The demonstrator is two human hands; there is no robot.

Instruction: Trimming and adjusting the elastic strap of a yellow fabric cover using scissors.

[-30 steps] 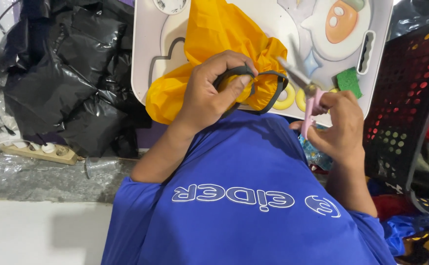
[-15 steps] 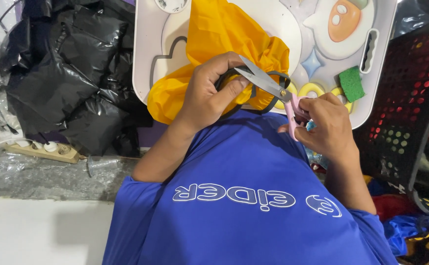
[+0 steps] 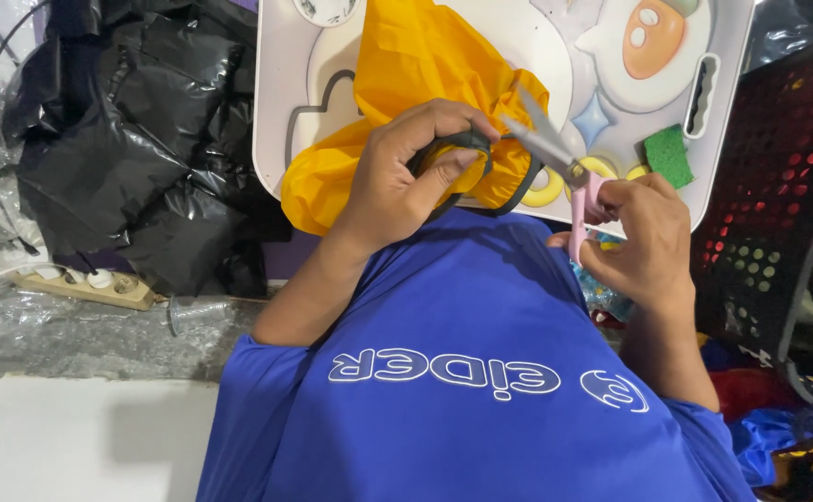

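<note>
My left hand point(image 3: 397, 181) pinches a dark grey elastic loop point(image 3: 521, 186) that runs along the edge of a bunched yellow fabric piece point(image 3: 416, 65). In my right hand point(image 3: 643, 237) are pink-handled scissors point(image 3: 546, 139). Their metal blades point up and left, with the tips just right of the left thumb and over the yellow fabric. I cannot tell whether the blades touch the loop. Both hands work just above my blue shirt point(image 3: 462, 307).
The fabric lies on a white plastic tray point(image 3: 281, 102) with cartoon shapes and a green sponge point(image 3: 668, 153). A crumpled black plastic bag point(image 3: 127, 158) and a power strip point(image 3: 85, 286) are at the left. At the right stands a black perforated basket point(image 3: 778, 177).
My right hand rose and brought the scissors toward the grey loop. Since half a second ago the blades have tilted more upright and drawn slightly right. The left hand keeps its grip.
</note>
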